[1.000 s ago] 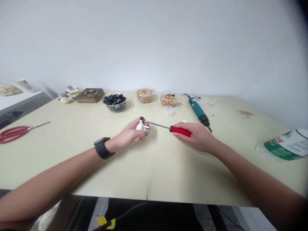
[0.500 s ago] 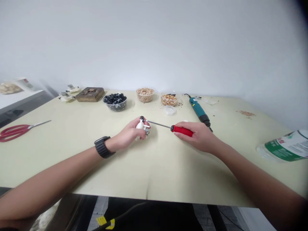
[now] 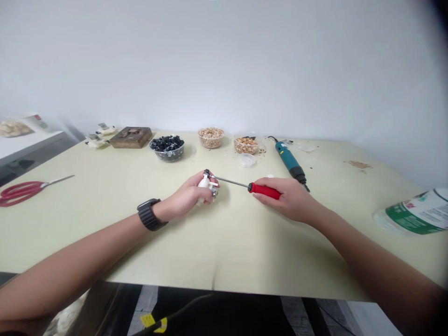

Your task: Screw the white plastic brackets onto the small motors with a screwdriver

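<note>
My left hand (image 3: 185, 193), with a black watch on its wrist, is closed round a small white plastic part (image 3: 204, 183) with a black piece at its top and a metal piece at its side. My right hand (image 3: 289, 196) grips the red handle of a screwdriver (image 3: 263, 189). Its shaft points left, and the tip meets the upper end of the white part by the black piece. Fingers hide much of the part, so the exact contact at the tip cannot be made out.
Behind my hands stand a bowl of black pieces (image 3: 167, 148), two tubs of small brass-coloured pieces (image 3: 211, 138) and a teal electric screwdriver (image 3: 290, 161). Red scissors (image 3: 24, 192) and a wooden block (image 3: 131, 137) lie left. A labelled plastic container (image 3: 416, 212) lies right.
Hardly anything differs. Both hands keep their places, and the screwdriver tip stays at the white part.
</note>
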The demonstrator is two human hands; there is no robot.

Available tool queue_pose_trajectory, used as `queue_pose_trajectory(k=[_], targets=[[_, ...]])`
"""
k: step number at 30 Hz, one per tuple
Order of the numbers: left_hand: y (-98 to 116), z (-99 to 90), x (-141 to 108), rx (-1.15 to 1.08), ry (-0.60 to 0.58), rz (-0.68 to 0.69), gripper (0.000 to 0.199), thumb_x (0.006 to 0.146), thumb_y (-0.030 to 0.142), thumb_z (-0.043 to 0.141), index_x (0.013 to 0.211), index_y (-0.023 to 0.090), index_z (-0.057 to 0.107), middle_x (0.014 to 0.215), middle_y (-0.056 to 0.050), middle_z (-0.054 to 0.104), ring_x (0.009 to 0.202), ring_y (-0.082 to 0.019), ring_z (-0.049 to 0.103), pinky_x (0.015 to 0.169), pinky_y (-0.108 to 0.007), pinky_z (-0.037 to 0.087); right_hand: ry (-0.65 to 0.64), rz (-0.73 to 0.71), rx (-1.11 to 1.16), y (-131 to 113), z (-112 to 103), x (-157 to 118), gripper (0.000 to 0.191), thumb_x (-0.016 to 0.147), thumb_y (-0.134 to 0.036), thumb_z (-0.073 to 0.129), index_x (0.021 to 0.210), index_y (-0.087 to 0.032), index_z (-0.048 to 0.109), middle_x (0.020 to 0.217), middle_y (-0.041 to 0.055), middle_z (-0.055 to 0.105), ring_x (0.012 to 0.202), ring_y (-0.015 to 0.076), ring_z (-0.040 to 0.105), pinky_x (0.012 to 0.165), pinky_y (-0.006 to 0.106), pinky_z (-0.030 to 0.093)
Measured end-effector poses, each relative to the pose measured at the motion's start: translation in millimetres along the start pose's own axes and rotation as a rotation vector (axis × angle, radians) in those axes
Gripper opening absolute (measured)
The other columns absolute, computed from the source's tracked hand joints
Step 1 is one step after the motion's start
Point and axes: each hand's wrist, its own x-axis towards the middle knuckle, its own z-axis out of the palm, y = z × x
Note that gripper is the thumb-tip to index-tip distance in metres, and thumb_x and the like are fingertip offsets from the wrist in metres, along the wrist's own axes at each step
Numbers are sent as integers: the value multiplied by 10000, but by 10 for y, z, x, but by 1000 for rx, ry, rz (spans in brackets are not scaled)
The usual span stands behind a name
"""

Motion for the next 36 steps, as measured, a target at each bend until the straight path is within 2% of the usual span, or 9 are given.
queue_pose_trajectory(k=[3, 8, 11, 13, 16, 24, 29, 32, 36], targets=[[11, 3, 2, -13, 2, -20, 387, 565, 93, 684, 903, 178, 517, 942, -20, 590, 736, -121, 506, 578, -262, 351, 2, -8, -9, -5, 3, -10, 290, 1022, -494, 592, 1141, -273, 738, 1125, 34, 760, 971, 204, 688, 824, 308, 512], [23, -3, 12, -25, -5, -36, 411, 551, 86, 679, 905, 186, 497, 917, -8, 569, 740, -121, 505, 578, -255, 353, 32, 36, -69, 24, 15, -28, 289, 946, -493, 689, 1074, -235, 679, 1010, 47, 745, 806, 187, 664, 662, 287, 485], [34, -7, 3, -16, 0, -25, 419, 544, 81, 673, 908, 186, 494, 942, -9, 565, 748, -117, 508, 587, -253, 356, 47, -34, -54, 25, -3, -31, 239, 984, -450, 645, 1071, -238, 714, 1051, 56, 751, 896, 203, 677, 760, 315, 512], [39, -7, -6, 6, 4, -18, 410, 554, 88, 673, 909, 187, 493, 946, -10, 562, 747, -119, 512, 595, -255, 358, 42, -54, -49, 6, -27, -33, 282, 1015, -474, 608, 1127, -251, 740, 1106, 58, 756, 961, 216, 684, 807, 330, 516], [45, -1, -18, 68, 19, 5, 391, 580, 101, 679, 908, 190, 484, 917, -6, 549, 750, -123, 510, 602, -258, 344, -14, -7, -31, -42, -59, -41, 348, 1041, -531, 560, 1165, -268, 752, 1110, 46, 762, 946, 209, 687, 767, 322, 506], [82, -2, -53, 232, -2, 69, 368, 620, 160, 654, 946, 192, 486, 904, -3, 556, 773, -137, 512, 651, -278, 370, -127, 99, 105, -70, -102, -52, 354, 1019, -549, 578, 1074, -254, 767, 928, 27, 741, 744, 155, 643, 608, 272, 451], [71, -29, -40, 311, -11, 83, 386, 621, 175, 661, 973, 191, 502, 919, -15, 579, 815, -161, 537, 685, -287, 387, -203, 176, 260, -19, -115, -31, 391, 858, -565, 787, 1014, -232, 655, 873, 10, 714, 692, 151, 616, 586, 258, 460], [71, -22, -33, 265, -2, 72, 374, 606, 160, 666, 931, 191, 486, 910, -8, 564, 797, -150, 528, 685, -285, 388, -123, 145, 235, -38, -98, -35, 335, 908, -552, 735, 993, -233, 680, 884, 21, 726, 702, 161, 629, 597, 272, 462], [59, -10, -33, 181, 11, 53, 385, 599, 149, 676, 921, 194, 470, 910, 1, 550, 773, -135, 524, 661, -282, 388, 13, -8, -26, -106, -74, -73, 302, 1017, -503, 591, 1074, -250, 746, 1023, 42, 758, 871, 200, 675, 728, 316, 488]])
